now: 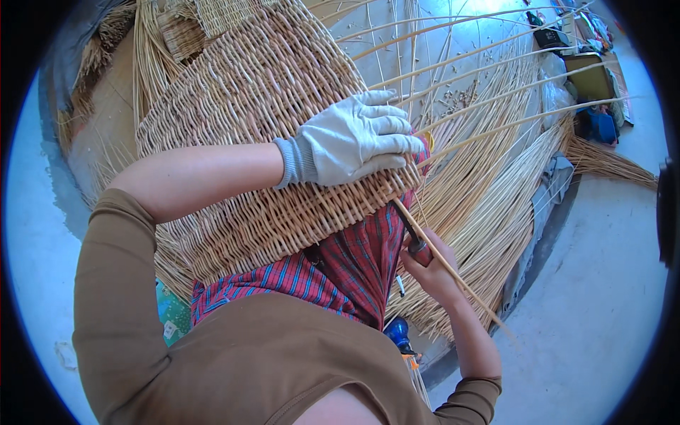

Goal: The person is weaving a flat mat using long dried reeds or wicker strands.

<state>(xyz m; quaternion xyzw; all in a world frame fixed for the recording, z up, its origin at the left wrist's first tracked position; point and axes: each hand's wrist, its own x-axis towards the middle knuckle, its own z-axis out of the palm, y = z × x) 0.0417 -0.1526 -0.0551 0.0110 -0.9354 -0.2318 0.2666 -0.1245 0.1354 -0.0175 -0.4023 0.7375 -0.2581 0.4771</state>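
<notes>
A large woven wicker panel (248, 92) lies slanted across my lap, over a red and blue striped cloth. My left hand (358, 138), in a pale work glove with a grey cuff, rests flat on the panel near its right edge, fingers stretched out. Bare, my right hand (432, 265) is below that edge, closed round the reddish-brown handle of an awl (420, 251). The awl's dark shaft points up to the panel's lower right corner; its tip is hidden. A loose wicker rod (453, 273) runs from that corner down past my right hand.
Long unwoven rods (489, 78) stick out rightward from the panel. A broad spread of thin wicker rods (474, 198) covers the floor at right. Bags and boxes (595, 81) stand at the far right. A blue object (399, 333) lies near my right side. More woven pieces (227, 14) are at the top.
</notes>
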